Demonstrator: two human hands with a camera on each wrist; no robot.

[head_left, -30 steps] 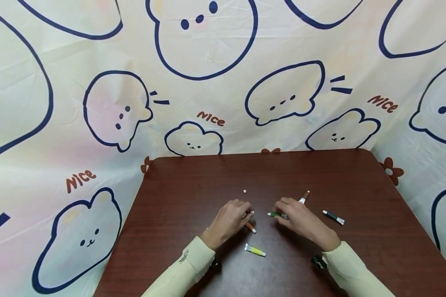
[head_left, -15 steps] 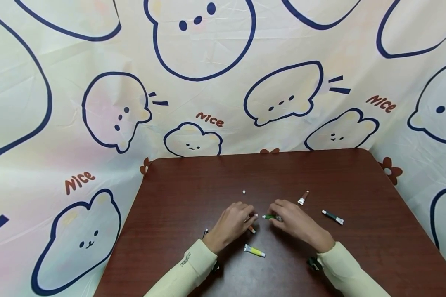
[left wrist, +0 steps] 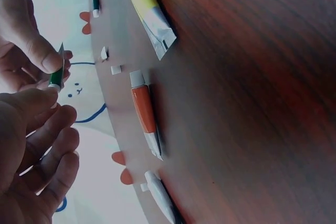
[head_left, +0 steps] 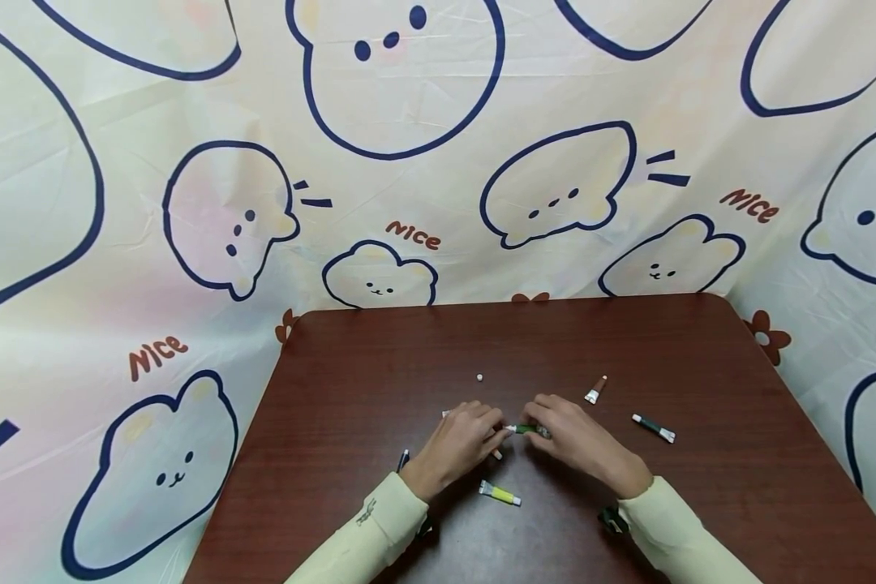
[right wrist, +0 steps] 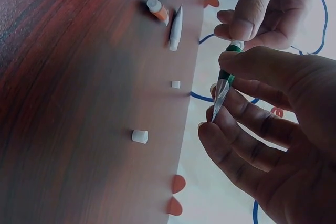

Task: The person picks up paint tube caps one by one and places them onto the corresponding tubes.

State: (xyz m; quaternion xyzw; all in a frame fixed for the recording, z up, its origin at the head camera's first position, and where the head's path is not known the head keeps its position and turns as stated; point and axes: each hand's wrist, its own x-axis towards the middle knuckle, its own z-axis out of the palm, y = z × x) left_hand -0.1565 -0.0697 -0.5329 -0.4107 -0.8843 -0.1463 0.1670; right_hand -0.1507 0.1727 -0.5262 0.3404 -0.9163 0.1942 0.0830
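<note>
My right hand (head_left: 580,442) holds a small green paint tube (head_left: 527,428) by its body, thumb against the fingers. In the right wrist view the tube's silver crimped end (right wrist: 220,98) points toward the curled fingers. The left hand (head_left: 461,442) pinches the white cap (right wrist: 237,44) at the tube's other end. Both hands are raised above the table in the wrist views. Below the left hand lies an orange paint tube (left wrist: 144,108), mostly hidden in the head view. A white tube (left wrist: 159,196) lies beyond it.
On the brown table (head_left: 380,349) lie a yellow tube (head_left: 500,493), a brown tube (head_left: 595,389), a dark green tube (head_left: 654,427) and a dark tube (head_left: 403,460) by the left wrist. A loose white cap (head_left: 479,377) sits farther back. Printed cloth (head_left: 263,97) hangs behind.
My right hand has moved left with the green tube, and the left hand slightly right. The two have met, and the left fingers now pinch the tube's cap end.
</note>
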